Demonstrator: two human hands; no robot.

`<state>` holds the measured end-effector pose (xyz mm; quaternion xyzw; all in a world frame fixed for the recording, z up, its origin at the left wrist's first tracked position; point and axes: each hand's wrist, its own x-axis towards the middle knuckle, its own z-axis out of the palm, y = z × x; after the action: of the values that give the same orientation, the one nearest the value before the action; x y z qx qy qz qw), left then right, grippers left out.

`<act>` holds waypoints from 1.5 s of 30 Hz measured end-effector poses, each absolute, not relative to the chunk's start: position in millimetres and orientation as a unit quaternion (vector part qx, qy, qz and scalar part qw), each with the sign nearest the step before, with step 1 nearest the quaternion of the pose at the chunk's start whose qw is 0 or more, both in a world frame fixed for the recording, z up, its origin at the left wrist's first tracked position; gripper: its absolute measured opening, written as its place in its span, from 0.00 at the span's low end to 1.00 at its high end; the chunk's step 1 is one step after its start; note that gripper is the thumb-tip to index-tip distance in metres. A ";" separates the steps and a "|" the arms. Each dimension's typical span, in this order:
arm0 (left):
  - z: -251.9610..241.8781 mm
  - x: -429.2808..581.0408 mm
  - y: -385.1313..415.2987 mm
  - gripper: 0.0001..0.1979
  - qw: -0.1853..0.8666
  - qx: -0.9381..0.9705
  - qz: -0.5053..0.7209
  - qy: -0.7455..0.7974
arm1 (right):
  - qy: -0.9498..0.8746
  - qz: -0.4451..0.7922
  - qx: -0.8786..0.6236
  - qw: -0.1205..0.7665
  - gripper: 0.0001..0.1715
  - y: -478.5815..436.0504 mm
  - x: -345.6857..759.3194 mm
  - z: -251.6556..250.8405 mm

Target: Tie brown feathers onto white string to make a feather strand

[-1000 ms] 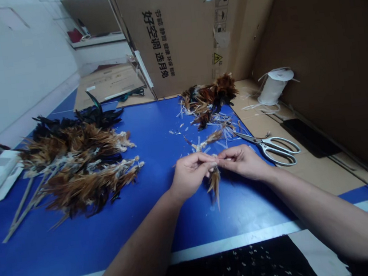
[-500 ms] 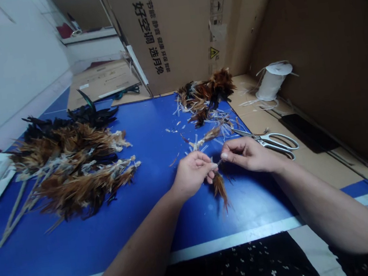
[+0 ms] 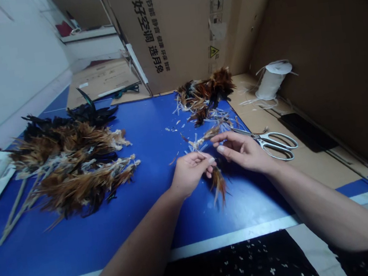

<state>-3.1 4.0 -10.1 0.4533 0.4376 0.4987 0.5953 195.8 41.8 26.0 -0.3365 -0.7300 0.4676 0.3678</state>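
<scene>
My left hand (image 3: 193, 170) pinches the base of a small bunch of brown feathers (image 3: 220, 186), whose tips hang down toward me over the blue table (image 3: 154, 222). Close by on the right, my right hand (image 3: 244, 148) has its thumb and fingers apart, with nothing visible between them. Just beyond both hands lie loose feathers and pale strips (image 3: 198, 143). Silver-handled scissors (image 3: 277, 144) rest to the right of my right hand, their blades pointing toward the strips.
Piles of brown feathers (image 3: 79, 186) and black feathers (image 3: 55, 127) cover the table's left side. Another feather heap (image 3: 208, 90) lies at the back. A white spool of string (image 3: 273, 81) stands on cardboard at right, near a dark flat object (image 3: 306, 132). Cardboard boxes (image 3: 177, 31) wall the rear.
My right thumb and fingers have opened and moved slightly away from the feather bunch. My left hand keeps its pinch; the feather tips have shifted a little.
</scene>
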 end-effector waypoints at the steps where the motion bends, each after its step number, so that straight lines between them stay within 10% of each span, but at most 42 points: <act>1: -10.0 -4.9 5.4 0.11 0.589 0.448 0.511 0.438 | -0.752 0.442 -0.335 0.356 0.21 43.4 197.2 25.8; 13: -15.5 -6.8 9.0 0.13 0.594 0.414 0.548 0.418 | -0.832 0.331 -0.301 0.329 0.11 40.8 194.9 15.8; 25: -11.9 -8.5 2.7 0.10 0.606 0.471 0.516 0.381 | -0.768 0.491 -0.276 0.305 0.19 45.7 191.2 10.9; 45: -11.7 3.9 -3.2 0.05 0.298 0.547 0.639 0.451 | -0.666 0.548 -0.328 0.386 0.20 38.8 179.0 0.2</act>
<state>3.9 -3.2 -11.7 0.5466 0.4514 0.6392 0.2980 179.0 38.8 0.2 -0.3276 -0.6662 0.5478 0.3857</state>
